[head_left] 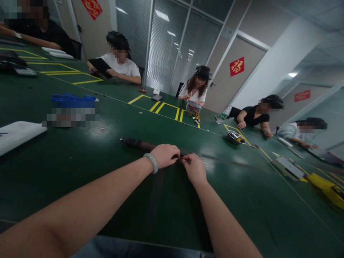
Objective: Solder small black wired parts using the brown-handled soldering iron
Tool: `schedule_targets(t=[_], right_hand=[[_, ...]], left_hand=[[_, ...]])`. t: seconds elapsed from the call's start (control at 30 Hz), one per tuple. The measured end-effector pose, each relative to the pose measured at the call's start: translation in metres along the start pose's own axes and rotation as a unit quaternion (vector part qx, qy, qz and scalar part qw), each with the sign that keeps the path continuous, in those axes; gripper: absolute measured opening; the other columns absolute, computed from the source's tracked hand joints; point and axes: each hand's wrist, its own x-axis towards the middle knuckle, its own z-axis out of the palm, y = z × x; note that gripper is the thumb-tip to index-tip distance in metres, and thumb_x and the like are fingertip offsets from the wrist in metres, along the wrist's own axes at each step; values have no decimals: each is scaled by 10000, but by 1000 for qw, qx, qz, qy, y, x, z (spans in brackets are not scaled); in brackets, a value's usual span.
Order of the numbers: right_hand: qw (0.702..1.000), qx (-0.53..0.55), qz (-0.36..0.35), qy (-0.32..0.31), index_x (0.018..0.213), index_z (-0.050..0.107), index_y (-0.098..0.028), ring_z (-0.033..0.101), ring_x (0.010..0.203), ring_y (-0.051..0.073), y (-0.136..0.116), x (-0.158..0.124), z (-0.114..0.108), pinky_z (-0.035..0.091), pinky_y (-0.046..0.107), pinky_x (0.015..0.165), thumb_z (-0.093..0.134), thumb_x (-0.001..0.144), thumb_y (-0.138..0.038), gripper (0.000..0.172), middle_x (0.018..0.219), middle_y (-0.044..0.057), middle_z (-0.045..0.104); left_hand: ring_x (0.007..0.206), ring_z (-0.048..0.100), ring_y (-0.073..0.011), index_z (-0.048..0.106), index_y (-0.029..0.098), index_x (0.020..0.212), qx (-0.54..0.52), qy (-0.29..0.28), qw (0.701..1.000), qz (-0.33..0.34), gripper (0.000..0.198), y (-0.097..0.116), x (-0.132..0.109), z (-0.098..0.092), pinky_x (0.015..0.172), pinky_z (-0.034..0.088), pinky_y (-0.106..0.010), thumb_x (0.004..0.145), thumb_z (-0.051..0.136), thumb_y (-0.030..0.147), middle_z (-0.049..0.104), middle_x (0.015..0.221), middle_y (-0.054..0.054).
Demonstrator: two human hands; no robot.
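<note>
My left hand point(164, 154), with a pale bangle on the wrist, is closed around one end of a long dark rod-shaped tool point(138, 144) that lies on the green table point(80, 157). My right hand point(194, 168) meets it fingertip to fingertip and pinches a tiny part point(180, 157) at the tool's tip. The part is too small to make out. A thin dark cable point(228, 162) runs off to the right from the hands.
A metal bowl of small parts point(235, 136) stands beyond my hands to the right. A white tray point(16, 134) and a blue item point(72, 100) lie at the left. Several people sit along the far edge. Yellow objects point(326, 186) and flat plates point(288, 166) lie at the right.
</note>
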Motion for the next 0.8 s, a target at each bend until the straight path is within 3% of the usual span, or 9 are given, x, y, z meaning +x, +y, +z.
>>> schedule_targets(t=[0.8], right_hand=[[1000, 15, 10, 7, 822, 669, -230, 580, 809, 152, 5, 1, 0, 416, 270, 750, 607, 801, -255, 70, 871, 2, 623]], left_hand=[[885, 586, -170, 620, 239, 955, -10, 8, 1000, 13, 157, -4, -1, 3, 815, 441, -299, 851, 532, 318, 625, 959, -4]])
